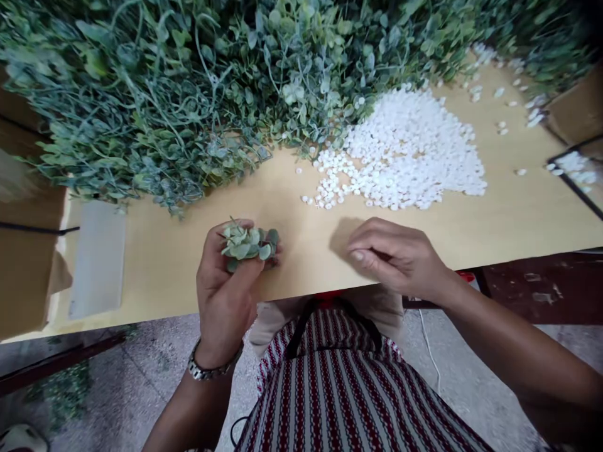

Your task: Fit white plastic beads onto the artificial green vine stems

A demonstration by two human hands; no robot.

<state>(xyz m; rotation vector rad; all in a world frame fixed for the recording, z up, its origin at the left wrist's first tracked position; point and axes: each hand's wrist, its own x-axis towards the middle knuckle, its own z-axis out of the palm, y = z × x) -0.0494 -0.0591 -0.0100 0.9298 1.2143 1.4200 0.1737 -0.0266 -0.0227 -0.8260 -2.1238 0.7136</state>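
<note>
My left hand (228, 282) is closed around a small sprig of artificial leaves (249, 243), its thumb pressed over the pale green foliage. To the right, my right hand (396, 254) hovers at the table's front edge with thumb and fingertips pinched together. Whether anything tiny sits in that pinch is hidden. Just beyond it lies a heap of small white plastic ring-like pieces (414, 150), some strayed toward the middle of the table. Behind both hands rises a large pile of artificial greenery (226, 94) with tangled stems.
A translucent flat strip (98, 257) lies on the wooden table (160, 263) at the left. Cardboard boxes stand at the left (28, 263) and right (579, 107) edges. More white pieces (577, 166) sit at far right. Loose greenery (66, 389) is on the floor.
</note>
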